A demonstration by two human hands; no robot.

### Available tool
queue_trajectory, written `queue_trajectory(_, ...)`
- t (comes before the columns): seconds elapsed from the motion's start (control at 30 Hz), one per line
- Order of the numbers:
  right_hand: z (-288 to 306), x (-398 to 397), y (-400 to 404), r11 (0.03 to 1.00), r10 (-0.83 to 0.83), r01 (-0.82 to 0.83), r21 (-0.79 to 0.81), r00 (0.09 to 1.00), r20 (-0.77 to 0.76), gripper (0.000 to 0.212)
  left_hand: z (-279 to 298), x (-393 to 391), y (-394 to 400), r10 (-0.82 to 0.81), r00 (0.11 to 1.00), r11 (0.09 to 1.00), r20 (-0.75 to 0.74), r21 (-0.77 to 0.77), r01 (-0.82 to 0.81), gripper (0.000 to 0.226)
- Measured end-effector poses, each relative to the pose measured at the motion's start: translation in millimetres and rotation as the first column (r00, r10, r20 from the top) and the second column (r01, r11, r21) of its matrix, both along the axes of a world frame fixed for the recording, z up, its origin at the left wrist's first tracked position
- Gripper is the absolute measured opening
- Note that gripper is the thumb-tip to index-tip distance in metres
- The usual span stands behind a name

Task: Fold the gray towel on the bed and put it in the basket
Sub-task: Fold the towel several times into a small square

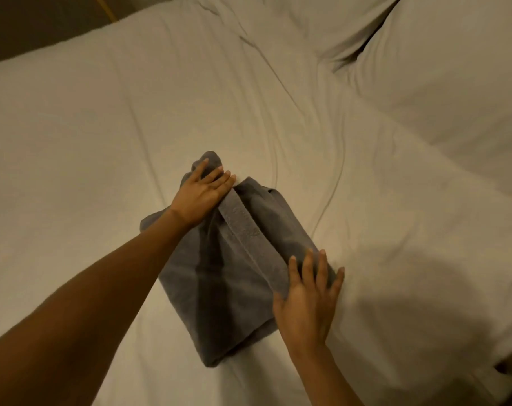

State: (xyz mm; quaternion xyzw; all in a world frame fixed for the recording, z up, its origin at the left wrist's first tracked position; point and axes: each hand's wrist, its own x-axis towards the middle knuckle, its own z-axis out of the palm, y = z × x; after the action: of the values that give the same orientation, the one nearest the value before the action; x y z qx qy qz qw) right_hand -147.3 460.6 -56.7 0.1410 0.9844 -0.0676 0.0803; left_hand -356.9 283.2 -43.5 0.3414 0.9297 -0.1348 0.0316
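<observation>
Gray towel (234, 288) folded into a thick oblong, lying on the bed (73, 142) just below picture centre, long axis running from 11 o'clock to 5 o'clock. Raised fold ridge along its top, from the far end down toward 4 o'clock. Looser bunched cloth at the 11 o'clock end.

Left hand (197, 197) flat on that far end, palm down, fingers (216, 177) spread apart and pressing the cloth, not clamped round it. Forearm stretching in from 8 o'clock.

Right hand (307, 306) on the towel's 4 o'clock corner, palm down, fingers (322, 265) splayed apart over the edge, tips reaching the sheet. Forearm entering from 5 o'clock.

Sheet pale and creased, wrinkles fanning out toward 1 o'clock. Pillow (453, 68) at 1 to 2 o'clock, well apart from the towel. Dark floor strip at 11 o'clock.
</observation>
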Motion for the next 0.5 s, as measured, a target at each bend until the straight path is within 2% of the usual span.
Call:
queue_trajectory(0.1, -6.6, -11.4, 28.3, 0.999, -0.049, 0.048, -0.01, 0.997, -0.054, 0.07, -6.4, -18.9, 36.7, -0.02, 1.0, 1.0, 0.002, 0.006, 0.02, 0.057)
queue_trajectory(0.23, -26.3, -25.7, 60.7, 0.998, -0.063, 0.063, -0.01, 0.998, 0.013, 0.06, -30.5, -33.7, 75.0, 0.063, 0.997, 0.997, 0.053, -0.046, -0.061, 0.061)
queue_trajectory(0.3, -34.6, -31.1, 67.8, 0.997, -0.074, 0.074, 0.007, 0.997, 0.01, 0.06, -46.0, -32.2, 82.5, 0.134, 0.987, 0.99, 0.092, -0.054, -0.129, 0.068)
queue_trajectory(0.4, -43.6, -37.8, 70.7, 0.997, -0.079, 0.078, -0.013, 0.993, -0.089, 0.062, -68.4, -25.8, 83.1, 0.158, 0.975, 0.987, 0.155, -0.041, -0.154, 0.067)
queue_trajectory(0.5, -57.4, -41.4, 70.1, 0.999, -0.008, 0.005, -0.034, 0.995, -0.097, 0.06, -84.8, -22.3, 77.7, 0.165, 0.962, 0.986, 0.218, -0.023, -0.164, 0.066)
